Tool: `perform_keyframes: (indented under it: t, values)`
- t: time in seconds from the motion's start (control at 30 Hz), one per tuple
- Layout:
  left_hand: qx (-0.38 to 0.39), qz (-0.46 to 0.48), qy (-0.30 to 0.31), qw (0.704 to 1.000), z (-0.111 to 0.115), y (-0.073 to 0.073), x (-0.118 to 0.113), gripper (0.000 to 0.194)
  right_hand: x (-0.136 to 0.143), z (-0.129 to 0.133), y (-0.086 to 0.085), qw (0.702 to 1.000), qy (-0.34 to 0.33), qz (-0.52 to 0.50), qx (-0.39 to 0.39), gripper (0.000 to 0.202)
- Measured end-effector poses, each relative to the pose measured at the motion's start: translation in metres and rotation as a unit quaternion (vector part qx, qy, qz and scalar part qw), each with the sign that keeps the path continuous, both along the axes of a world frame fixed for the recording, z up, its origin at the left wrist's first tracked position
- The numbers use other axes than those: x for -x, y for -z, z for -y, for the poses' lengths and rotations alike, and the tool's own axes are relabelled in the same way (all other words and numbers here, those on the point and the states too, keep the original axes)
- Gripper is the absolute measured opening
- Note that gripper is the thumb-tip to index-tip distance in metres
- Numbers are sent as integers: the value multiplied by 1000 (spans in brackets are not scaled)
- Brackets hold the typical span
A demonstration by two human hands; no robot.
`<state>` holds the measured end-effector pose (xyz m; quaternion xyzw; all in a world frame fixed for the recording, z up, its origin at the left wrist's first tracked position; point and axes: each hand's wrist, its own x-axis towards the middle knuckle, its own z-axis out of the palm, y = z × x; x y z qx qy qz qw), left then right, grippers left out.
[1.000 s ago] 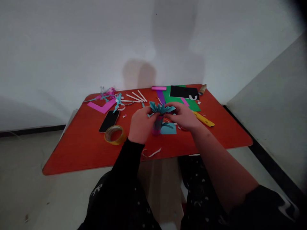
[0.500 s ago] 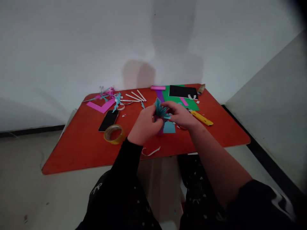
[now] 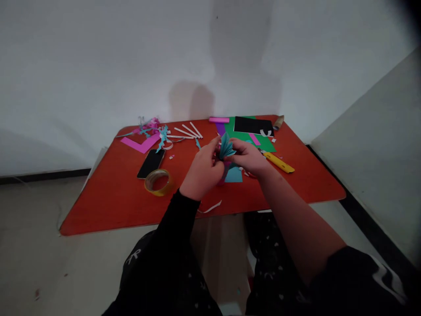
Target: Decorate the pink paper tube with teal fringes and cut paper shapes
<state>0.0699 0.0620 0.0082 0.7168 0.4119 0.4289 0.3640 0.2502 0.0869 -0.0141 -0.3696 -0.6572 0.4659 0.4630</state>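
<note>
A teal pleated paper piece [image 3: 226,147] fans upward between my two hands, above the middle of the red table [image 3: 108,193]. My left hand [image 3: 204,169] is closed on its lower left part, thumb and fingers pinching near the base. From the right, my right hand [image 3: 247,156] grips its edge with bent fingers. Some pink shows beside and below the teal folds, partly hidden by the fingers. A flat light blue paper [image 3: 233,174] lies on the table just under my hands.
A yellow tape roll [image 3: 158,182] and a phone [image 3: 151,163] lie at left. Behind are white sticks [image 3: 189,131], pink and teal scraps [image 3: 153,126], green paper [image 3: 265,145] and a black sheet [image 3: 253,126]. A yellow cutter [image 3: 279,162] is at right.
The teal piece has turned more upright, and its folds are closer together. Both hands have shifted slightly right in the picture, as has the table with its things.
</note>
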Motion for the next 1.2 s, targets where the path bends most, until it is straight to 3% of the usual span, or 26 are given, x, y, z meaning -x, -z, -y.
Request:
perform_keyframes:
  t: [0.3,0.53,0.7,0.8,0.9,1.03,1.1,1.2]
  values:
    - [18,52,-26,998,0,12,2,72,2,-2,6,999,31,11,-2,10]
    - [27,92,-21,995,2,13,2,69,5,7,-6,992,24,-16,121,12]
    - [37,137,-3,990,0,18,3,71,1,9,-11,986,12,-27,165,17]
    - [52,151,-34,987,1,26,11,67,-1,8,-8,984,34,-28,170,19]
    - [68,58,-87,992,4,37,26,50,-5,4,1,980,79,-48,174,21]
    - [107,-160,-4,981,9,51,42,35,-13,-5,14,966,105,-131,196,25]
    - [101,-200,26,974,12,56,44,34,-17,-8,17,956,117,-171,207,27]
    - [114,-179,7,977,14,62,41,42,-21,-11,18,946,122,-219,206,28]
